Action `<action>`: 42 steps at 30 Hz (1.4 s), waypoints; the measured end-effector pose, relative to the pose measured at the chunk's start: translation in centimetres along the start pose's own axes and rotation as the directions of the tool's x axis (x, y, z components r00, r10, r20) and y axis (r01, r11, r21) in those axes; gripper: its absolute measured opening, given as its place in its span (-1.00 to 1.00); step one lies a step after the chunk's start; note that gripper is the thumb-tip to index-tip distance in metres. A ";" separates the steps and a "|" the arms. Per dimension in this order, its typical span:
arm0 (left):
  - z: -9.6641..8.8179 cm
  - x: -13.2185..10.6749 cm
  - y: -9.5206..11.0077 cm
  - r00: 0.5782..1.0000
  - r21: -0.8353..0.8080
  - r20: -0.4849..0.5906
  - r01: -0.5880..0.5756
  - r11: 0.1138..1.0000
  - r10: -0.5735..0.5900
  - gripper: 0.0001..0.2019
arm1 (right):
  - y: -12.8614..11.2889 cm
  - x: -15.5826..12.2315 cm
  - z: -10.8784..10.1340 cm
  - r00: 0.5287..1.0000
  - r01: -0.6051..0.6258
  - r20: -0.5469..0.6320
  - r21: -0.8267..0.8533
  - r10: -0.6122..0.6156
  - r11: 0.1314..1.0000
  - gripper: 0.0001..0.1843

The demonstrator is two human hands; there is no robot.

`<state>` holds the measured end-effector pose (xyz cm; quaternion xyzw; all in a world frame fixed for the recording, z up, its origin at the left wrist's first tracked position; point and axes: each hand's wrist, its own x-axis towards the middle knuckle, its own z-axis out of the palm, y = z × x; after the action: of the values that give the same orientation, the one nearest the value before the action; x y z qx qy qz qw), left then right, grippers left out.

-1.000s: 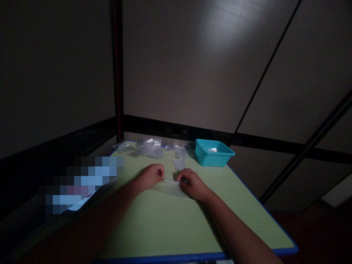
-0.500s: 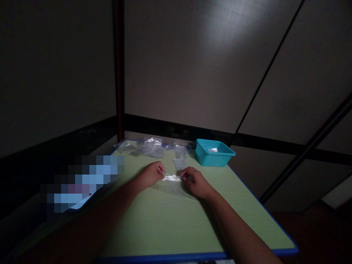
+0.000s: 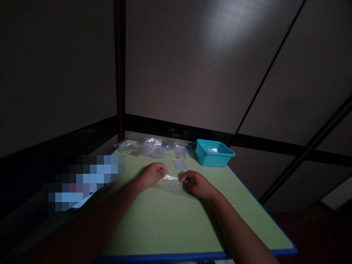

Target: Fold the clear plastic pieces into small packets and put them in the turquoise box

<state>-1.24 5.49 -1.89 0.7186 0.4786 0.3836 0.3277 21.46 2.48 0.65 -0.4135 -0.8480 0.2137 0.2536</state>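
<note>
A clear plastic bag (image 3: pixel 172 186) lies on the pale green table (image 3: pixel 162 227) between my hands, its far edge raised and shiny. My left hand (image 3: pixel 154 173) is closed, thumb and fingers pinching the left end of that edge. At the other end my right hand (image 3: pixel 196 183) has its thumb and curled fingers pinched together on the plastic. Just beyond my hands a small flat translucent packet (image 3: pixel 180 164) lies on the tabletop.
Crumpled clear plastic bags (image 3: pixel 150 147) are heaped along the table's far edge. A turquoise plastic basket (image 3: pixel 213 158) with something whitish inside stands at the far right. A pixelated patch covers something light blue at the left. Panelled walls (image 3: pixel 178 73) rise behind.
My right hand has shifted slightly down, and the shiny edge of the bag now slopes down to the right. The left hand stays nearly in place.
</note>
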 end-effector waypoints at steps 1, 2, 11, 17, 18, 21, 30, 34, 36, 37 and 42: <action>0.0 0.0 0.1 1.000 -0.001 -0.001 0.002 1.000 -0.002 -0.88 | 0.0 0.0 0.1 1.000 0.000 -0.002 0.000 0.000 1.000 -0.76; -0.1 0.0 0.1 1.000 0.001 -0.005 0.006 1.000 -0.006 -0.90 | 0.1 0.0 0.1 1.000 0.002 -0.002 0.003 -0.002 1.000 -0.78; -0.3 0.1 -0.8 0.993 0.065 -0.081 0.091 0.994 -0.086 -0.91 | 0.2 -0.1 0.3 0.996 0.082 -0.017 -0.061 -0.083 0.995 -0.75; -0.8 0.1 -0.9 0.998 0.069 -0.003 0.060 0.996 -0.060 -0.85 | 0.1 -0.1 0.3 0.993 0.109 -0.031 -0.114 -0.113 0.987 -0.70; -0.9 0.1 -0.8 0.999 0.068 0.013 0.051 0.996 -0.052 -0.85 | 0.1 -0.1 0.3 0.993 0.112 -0.029 -0.119 -0.116 0.987 -0.70; -1.0 0.3 -0.8 0.998 0.061 0.050 0.026 0.998 -0.029 -0.83 | 0.0 -0.2 0.3 0.995 0.093 -0.025 -0.137 -0.097 0.986 -0.71; -1.1 0.3 -0.9 0.997 0.066 0.074 0.033 0.997 -0.038 -0.80 | -0.9 -0.2 0.8 0.993 0.121 0.055 -0.324 -0.109 0.938 -0.47; -1.2 0.2 -0.8 0.995 0.086 0.072 0.059 0.995 -0.065 -0.80 | -1.3 -0.3 0.9 0.992 0.118 0.092 -0.440 -0.086 0.890 -0.52; -1.3 0.1 -0.8 0.995 0.101 0.068 0.071 0.992 -0.078 -0.80 | -1.6 -0.4 0.8 0.990 0.129 0.110 -0.473 -0.087 0.872 -0.53; -1.3 0.0 -0.7 0.995 0.108 0.064 0.075 0.991 -0.082 -0.80 | -1.7 -0.4 0.8 0.989 0.137 0.121 -0.483 -0.089 0.865 -0.53; -1.8 -0.2 0.3 0.997 0.139 0.025 0.071 0.988 -0.076 -0.82 | -2.2 -0.6 0.7 0.984 0.166 0.144 -0.517 -0.106 0.840 -0.48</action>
<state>-2.74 5.41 -0.82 0.7272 0.5252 0.3261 0.2983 20.02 0.62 1.20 -0.3934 -0.9138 -0.0229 0.0980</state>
